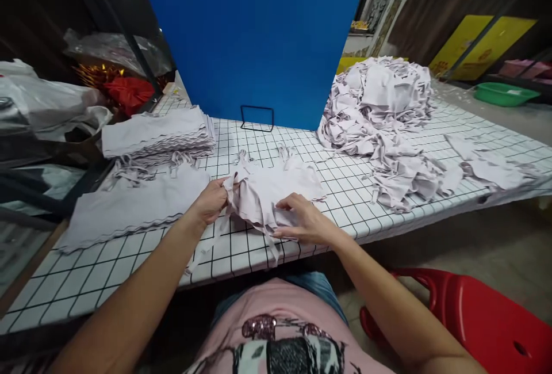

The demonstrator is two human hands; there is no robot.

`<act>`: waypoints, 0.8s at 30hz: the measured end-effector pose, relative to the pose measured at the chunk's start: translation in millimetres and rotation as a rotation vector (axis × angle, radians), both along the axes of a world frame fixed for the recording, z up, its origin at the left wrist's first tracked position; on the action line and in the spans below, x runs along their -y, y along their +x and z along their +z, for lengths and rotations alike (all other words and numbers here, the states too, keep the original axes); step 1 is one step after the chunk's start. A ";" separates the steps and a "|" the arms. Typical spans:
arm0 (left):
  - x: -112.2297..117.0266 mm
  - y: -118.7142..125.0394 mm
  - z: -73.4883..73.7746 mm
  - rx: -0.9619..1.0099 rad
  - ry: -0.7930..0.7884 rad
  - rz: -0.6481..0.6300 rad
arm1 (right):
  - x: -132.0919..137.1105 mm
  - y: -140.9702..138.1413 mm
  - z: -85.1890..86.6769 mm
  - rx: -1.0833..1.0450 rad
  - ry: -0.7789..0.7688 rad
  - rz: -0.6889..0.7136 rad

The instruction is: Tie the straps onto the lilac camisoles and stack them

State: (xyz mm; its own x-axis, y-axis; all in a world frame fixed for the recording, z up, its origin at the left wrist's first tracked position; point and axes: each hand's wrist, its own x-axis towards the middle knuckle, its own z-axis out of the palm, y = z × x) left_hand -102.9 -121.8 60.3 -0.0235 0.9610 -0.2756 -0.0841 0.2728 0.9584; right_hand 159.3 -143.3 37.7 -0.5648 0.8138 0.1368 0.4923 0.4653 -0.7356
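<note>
A pale, strappy camisole top [252,198] lies partly lifted on the checked table, directly in front of me. My left hand [213,198] is closed in a pinch on its upper left edge, and the cloth hangs in folds from there. Curved over the right part of the same cloth, my right hand [304,221] touches it with thumb and fingers apart. Loose straps trail toward the table's front edge. Beneath and behind, another pale top [297,178] is spread flat with its straps pointing away from me.
At left sit a folded stack of pale garments [159,132] and a flat row of them [138,207]. A large heap [383,92] and loose pieces [405,172] cover the right side. A blue panel [259,34] stands behind a black wire frame [257,119]. A red chair [487,316] is at lower right.
</note>
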 end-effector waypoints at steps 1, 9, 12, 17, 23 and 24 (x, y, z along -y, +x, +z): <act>-0.4 -0.5 1.7 0.031 0.000 -0.008 | 6.5 -5.1 -4.0 0.026 0.045 -0.031; 5.8 -28.1 16.1 0.104 0.083 -0.019 | -8.3 19.5 4.8 -0.309 -0.186 -0.198; 11.8 -43.7 10.5 0.007 0.002 -0.104 | -10.8 34.8 1.4 -0.210 -0.201 -0.337; 20.4 -55.0 -6.6 -0.192 -0.042 -0.274 | 2.0 22.6 -7.9 -0.044 -0.085 -0.380; 31.1 -47.2 3.7 -0.579 0.350 -0.271 | -2.1 -12.8 -6.4 0.017 0.012 -0.321; 34.2 -46.6 9.4 -0.678 0.476 -0.241 | -4.1 -13.4 -4.4 -0.011 0.029 -0.297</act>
State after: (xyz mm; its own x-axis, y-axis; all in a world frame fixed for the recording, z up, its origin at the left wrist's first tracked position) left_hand -149.5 -156.0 69.8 0.1826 0.9704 0.1578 0.5560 -0.2343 0.7975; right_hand 145.9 -139.2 33.3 -0.3010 0.9389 0.1670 0.6017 0.3228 -0.7305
